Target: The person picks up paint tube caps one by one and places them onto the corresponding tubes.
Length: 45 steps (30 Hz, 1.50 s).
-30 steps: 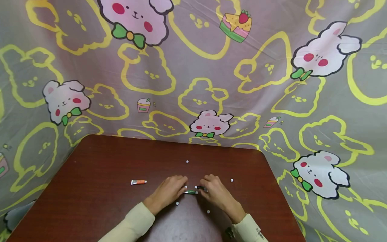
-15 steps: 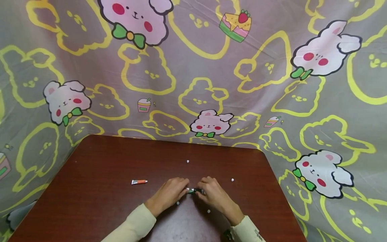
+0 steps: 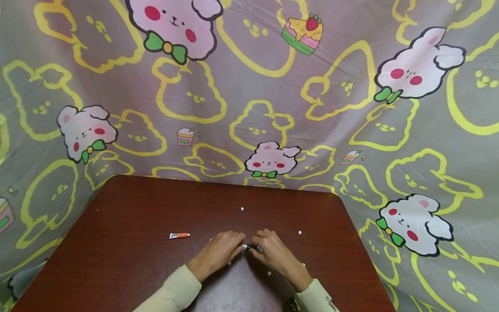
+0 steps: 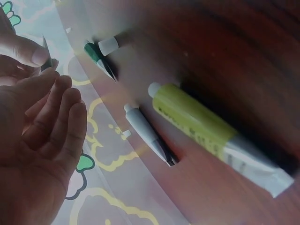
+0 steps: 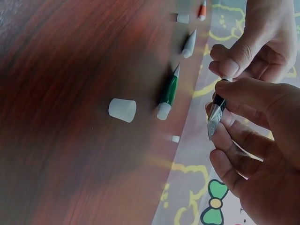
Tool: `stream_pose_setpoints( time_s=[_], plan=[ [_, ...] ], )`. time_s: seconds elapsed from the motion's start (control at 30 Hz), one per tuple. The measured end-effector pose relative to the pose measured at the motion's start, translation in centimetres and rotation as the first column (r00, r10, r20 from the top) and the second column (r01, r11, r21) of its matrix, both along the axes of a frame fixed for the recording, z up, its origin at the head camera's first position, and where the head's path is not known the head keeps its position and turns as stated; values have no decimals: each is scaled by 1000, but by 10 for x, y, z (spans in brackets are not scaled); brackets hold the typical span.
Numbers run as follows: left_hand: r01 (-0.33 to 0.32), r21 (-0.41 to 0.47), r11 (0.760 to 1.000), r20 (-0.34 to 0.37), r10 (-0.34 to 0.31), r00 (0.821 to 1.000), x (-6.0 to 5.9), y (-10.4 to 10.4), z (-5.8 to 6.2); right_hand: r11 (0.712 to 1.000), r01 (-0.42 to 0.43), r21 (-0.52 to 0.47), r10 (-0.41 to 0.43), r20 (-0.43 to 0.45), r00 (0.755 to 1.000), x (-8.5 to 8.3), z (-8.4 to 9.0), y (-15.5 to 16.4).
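Between my hands in the head view is a small black paint tube with a white end. My right hand pinches its body between thumb and fingers. My left hand pinches the white end. The right wrist view shows the black tube tilted, its silver tail free below the right fingertips. A green paint tube and a grey-white tube lie on the table beneath, both hidden in the head view. A yellow tube is large in the left wrist view.
An orange paint tube lies to the left on the brown table. Loose white caps are scattered about: one at the back, one cap to the right, one cap nearer me. A patterned curtain surrounds the table.
My right hand has brought the black tube left and nearer me, and my left fingers have closed on its white end. The green tube, visible earlier, is now hidden in the head view.
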<state>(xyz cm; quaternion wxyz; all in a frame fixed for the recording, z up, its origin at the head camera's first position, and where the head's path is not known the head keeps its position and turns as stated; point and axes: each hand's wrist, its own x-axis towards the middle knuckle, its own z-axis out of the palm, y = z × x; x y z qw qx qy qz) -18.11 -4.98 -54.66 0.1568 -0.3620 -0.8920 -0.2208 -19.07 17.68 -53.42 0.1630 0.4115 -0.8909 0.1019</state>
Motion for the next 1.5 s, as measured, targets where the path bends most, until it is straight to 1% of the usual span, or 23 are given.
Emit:
stream_pose_setpoints(
  time_s=[0.1, 0.2, 0.3, 0.43, 0.63, 0.87, 1.0, 1.17, 1.3, 1.43, 1.5],
  plan=[
    [2, 4, 1000, 5, -2, 1000, 0, 1, -1, 1000, 1, 1, -1, -1, 1000, 0, -1, 0],
    [1, 23, 1000, 25, -1, 1000, 0, 1, -2, 1000, 0, -11, 0, 12, 1000, 0, -2, 0],
    [0, 49, 999, 39, -2, 999, 0, 2, -3, 998, 1, -57, 3, 71, 998, 0, -2, 1],
    [-5, 73, 997, 42, 2, 999, -1, 1, -4, 993, 11, -114, 5, 138, 990, 0, -1, 1],
    [0, 98, 995, 57, -6, 998, -2, 1, -4, 989, 4, -148, 16, 136, 991, 1, 0, 1],
    [15, 107, 994, 96, -25, 995, -3, 2, -5, 986, 12, -167, 11, 135, 991, 0, -1, 1],
    [11, 103, 995, 118, -24, 993, -3, 3, -5, 985, 14, -173, 8, 123, 992, 0, -2, 2],
    [4, 104, 995, 137, -18, 990, -2, 2, -3, 985, 13, -171, 10, 131, 991, 0, -2, 3],
    [6, 110, 994, 117, -19, 993, -3, 0, -2, 986, 0, -166, 21, 128, 992, 0, -2, 4],
    [0, 85, 996, 69, -6, 998, -5, -1, -2, 986, -1, -166, 23, 133, 991, 0, -2, 4],
    [-2, 72, 997, 58, -2, 998, -6, -1, -1, 986, 2, -167, 22, 142, 990, 0, -1, 4]
  ],
)
